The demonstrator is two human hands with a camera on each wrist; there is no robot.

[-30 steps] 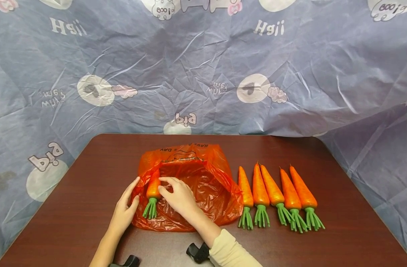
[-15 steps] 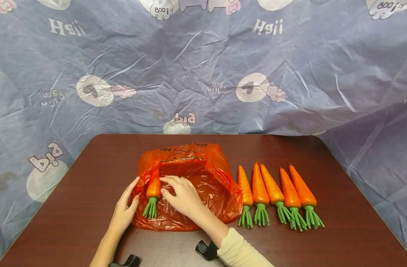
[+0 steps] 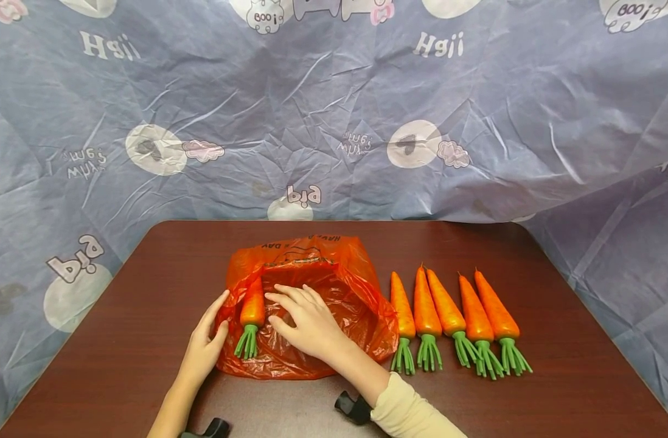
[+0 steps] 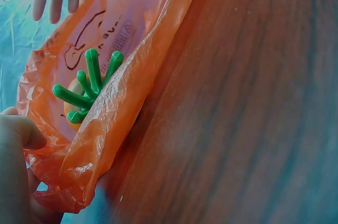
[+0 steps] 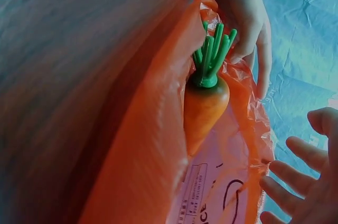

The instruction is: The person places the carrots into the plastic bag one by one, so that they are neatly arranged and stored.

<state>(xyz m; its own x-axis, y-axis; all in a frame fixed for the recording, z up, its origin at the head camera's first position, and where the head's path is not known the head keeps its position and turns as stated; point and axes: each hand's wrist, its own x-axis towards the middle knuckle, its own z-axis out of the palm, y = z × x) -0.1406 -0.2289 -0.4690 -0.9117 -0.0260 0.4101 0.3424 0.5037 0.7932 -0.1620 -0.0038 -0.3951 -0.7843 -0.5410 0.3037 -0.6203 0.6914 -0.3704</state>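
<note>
An orange plastic bag (image 3: 361,304) lies on the table with its mouth spread toward me. One carrot (image 3: 252,307) with green stalks rests inside at its left side; its green top (image 4: 90,89) shows in the left wrist view. My left hand (image 3: 204,344) holds the bag's left rim between thumb and fingers, as the right wrist view also shows. Over the bag's mouth, just right of the carrot, my right hand (image 3: 306,322) has its fingers spread and grips nothing. In the right wrist view, a gap separates those fingers (image 5: 293,179) from the carrot.
Several more carrots (image 3: 440,304) lie in a row right of the bag, the nearest one (image 3: 402,307) against its edge. The brown table (image 3: 575,365) meets a patterned blue cloth (image 3: 334,109) at the back. Black wrist mounts (image 3: 353,407) sit on both forearms.
My right hand has let go of the carrot in the bag and moved slightly right, its fingers spreading. My left hand and the bag have stayed put.
</note>
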